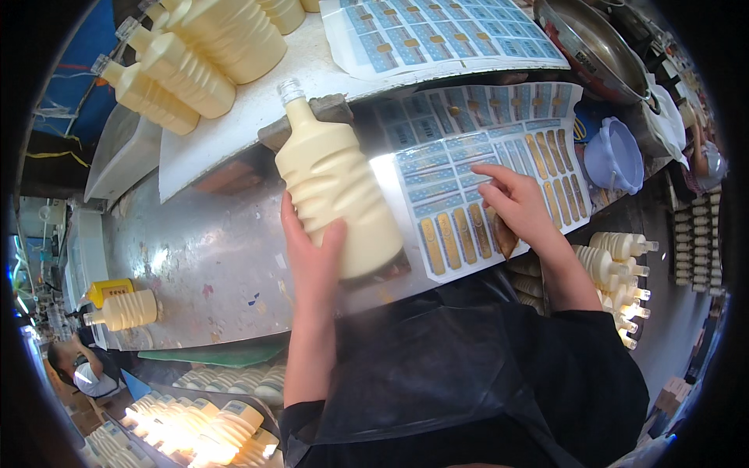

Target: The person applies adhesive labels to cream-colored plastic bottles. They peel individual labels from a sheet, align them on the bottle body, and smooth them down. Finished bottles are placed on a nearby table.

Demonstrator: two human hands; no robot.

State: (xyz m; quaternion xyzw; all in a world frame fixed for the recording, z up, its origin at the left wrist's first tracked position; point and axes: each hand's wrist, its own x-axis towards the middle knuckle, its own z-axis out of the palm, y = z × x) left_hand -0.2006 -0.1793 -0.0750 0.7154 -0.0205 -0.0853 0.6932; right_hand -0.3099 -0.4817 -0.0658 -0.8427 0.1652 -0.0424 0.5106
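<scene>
A large cream-coloured plastic bottle (339, 183) with wavy ridged sides and a clear threaded neck leans on the metal worktop, its neck pointing away from me. My left hand (312, 246) is wrapped around its lower left side, thumb across the front. To the right lies a sheet of blue and gold labels (449, 183). Over it hovers or rests my right hand (521, 204), index finger stretched out and nothing visible in it. Below that palm shows a brown pointed piece (505, 238), its kind unclear.
A white shelf (300, 58) at the back carries more cream bottles (187, 82) and another label sheet (437, 35). At right stand a lavender bucket (615, 156) and a metal pan (597, 47). One bottle (125, 310) lies at far left beside a yellow container (109, 290).
</scene>
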